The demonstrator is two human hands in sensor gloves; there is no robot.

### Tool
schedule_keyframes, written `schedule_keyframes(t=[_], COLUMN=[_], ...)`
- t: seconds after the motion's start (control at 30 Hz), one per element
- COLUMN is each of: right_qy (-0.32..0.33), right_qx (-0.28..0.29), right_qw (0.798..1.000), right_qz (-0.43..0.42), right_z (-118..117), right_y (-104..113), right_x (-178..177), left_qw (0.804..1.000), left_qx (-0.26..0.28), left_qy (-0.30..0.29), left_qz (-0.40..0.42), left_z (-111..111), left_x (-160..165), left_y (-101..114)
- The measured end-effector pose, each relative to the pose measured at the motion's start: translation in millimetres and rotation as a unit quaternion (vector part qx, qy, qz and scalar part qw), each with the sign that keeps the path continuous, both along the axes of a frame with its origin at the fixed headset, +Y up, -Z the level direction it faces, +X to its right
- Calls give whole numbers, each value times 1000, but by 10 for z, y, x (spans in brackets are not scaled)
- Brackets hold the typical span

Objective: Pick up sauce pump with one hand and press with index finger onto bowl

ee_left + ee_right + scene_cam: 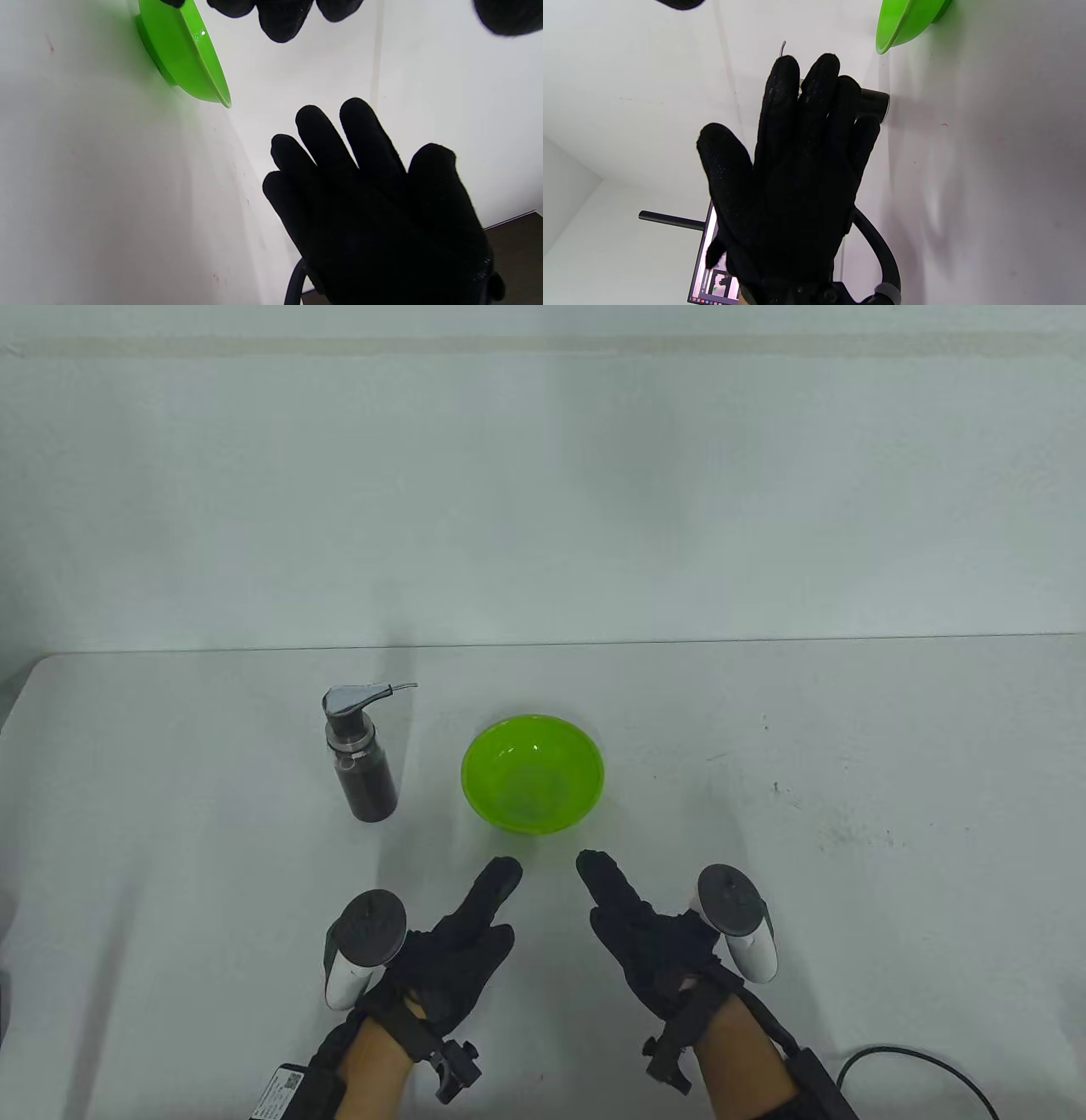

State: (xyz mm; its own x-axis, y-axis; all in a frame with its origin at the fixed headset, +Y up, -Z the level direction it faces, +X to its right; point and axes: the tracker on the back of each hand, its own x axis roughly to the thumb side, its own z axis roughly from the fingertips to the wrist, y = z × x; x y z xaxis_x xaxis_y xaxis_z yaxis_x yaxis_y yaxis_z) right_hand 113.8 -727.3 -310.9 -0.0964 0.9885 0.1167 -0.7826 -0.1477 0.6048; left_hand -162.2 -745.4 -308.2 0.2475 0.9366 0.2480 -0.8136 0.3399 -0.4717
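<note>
The sauce pump [365, 763] is a dark bottle with a silver pump head, standing upright on the white table with its spout pointing right. The green bowl [533, 785] sits just to its right and looks empty. My left hand [475, 925] and right hand [628, 916] are near the front edge, in front of the bowl, fingers extended, holding nothing. In the left wrist view I see the bowl [182, 55] and the right hand [369, 203]. In the right wrist view the left hand [797, 169] hides most of the pump [874, 106]; the bowl [908, 21] shows at the top.
The table's far edge [543, 646] meets a pale wall. A black cable [916, 1060] lies at the front right corner. A screen [712, 271] shows beyond the table's left side in the right wrist view.
</note>
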Motion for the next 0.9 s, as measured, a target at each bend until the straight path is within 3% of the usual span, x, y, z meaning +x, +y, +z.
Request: schedule_keyframes(t=[0.7, 0.8, 0.9], right_qy=[4, -22, -123], right_qx=[-10, -23, -33], right_qw=[1000, 999, 991], right_qz=[3, -27, -51], right_z=[-23, -71, -183], right_y=[-33, -25, 28], right_x=[-8, 61, 212], left_qw=[1000, 1000, 1000], left_qx=[-13, -15, -19], left_qy=[1, 2, -7], left_qz=[-12, -9, -6], left_z=[-6, -6, -6], left_x=[24, 22, 42], left_y=[-48, -47, -47])
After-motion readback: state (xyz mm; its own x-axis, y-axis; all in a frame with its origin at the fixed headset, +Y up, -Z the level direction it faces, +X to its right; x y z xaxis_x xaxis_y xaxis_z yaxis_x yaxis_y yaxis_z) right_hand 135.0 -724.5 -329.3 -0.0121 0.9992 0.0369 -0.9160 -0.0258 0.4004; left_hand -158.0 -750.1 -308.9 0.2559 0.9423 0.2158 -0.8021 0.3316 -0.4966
